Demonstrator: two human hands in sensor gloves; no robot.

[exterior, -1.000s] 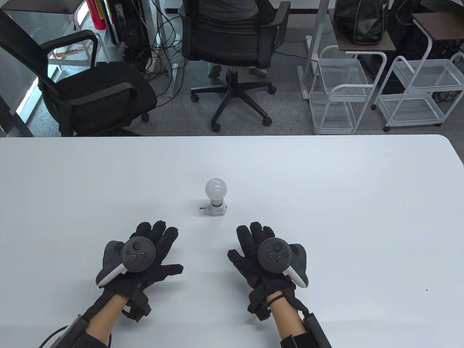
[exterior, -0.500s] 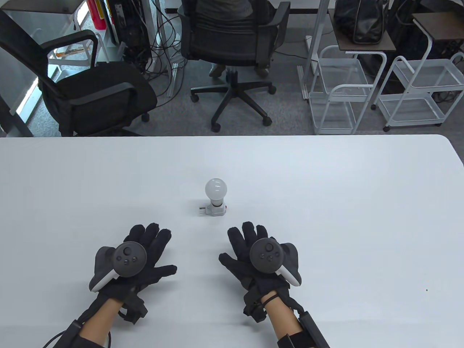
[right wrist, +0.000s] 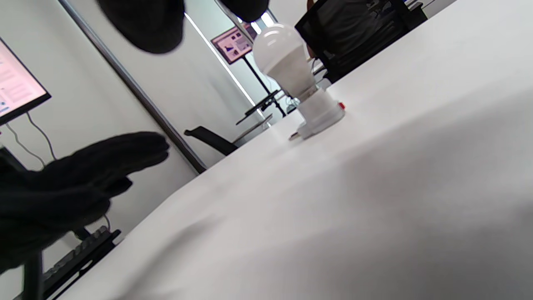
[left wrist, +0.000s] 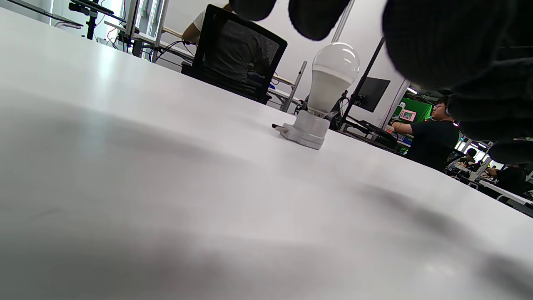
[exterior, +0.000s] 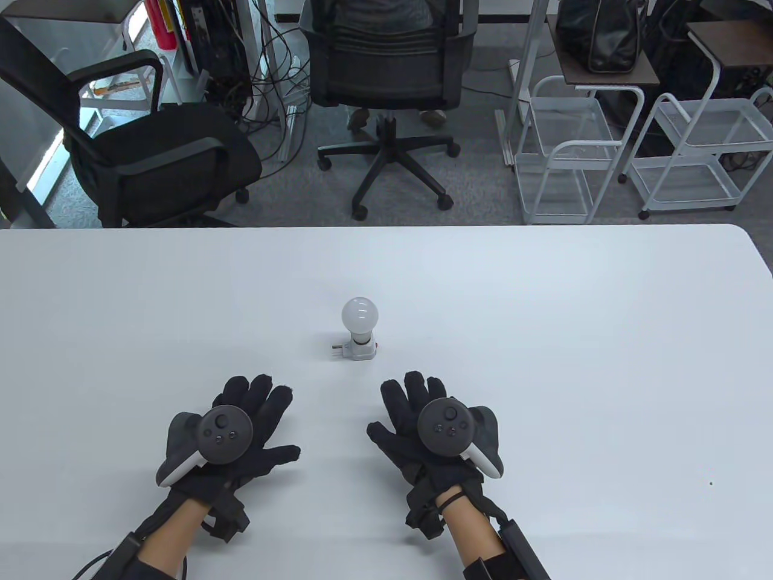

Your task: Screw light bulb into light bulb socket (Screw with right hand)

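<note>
A white light bulb (exterior: pixel 359 315) stands upright in a white plug-in socket (exterior: pixel 360 349) at the middle of the white table (exterior: pixel 543 362). The bulb (left wrist: pixel 333 75) and socket (left wrist: pixel 306 130) show in the left wrist view, and the bulb (right wrist: pixel 283 62) and socket (right wrist: pixel 320 114) in the right wrist view. My left hand (exterior: pixel 241 423) lies flat and open on the table, near and left of the socket. My right hand (exterior: pixel 423 423) lies flat and open, near and right of it. Neither hand touches the bulb or holds anything.
Beyond the table's far edge stand two black office chairs (exterior: pixel 151 151) (exterior: pixel 386 72) and white wire carts (exterior: pixel 688 157). A small dark speck (exterior: pixel 710 483) marks the table at the right.
Both hands drew back toward me and to the left, then the left hand edged slightly forward again. The bulb and socket have not moved.
</note>
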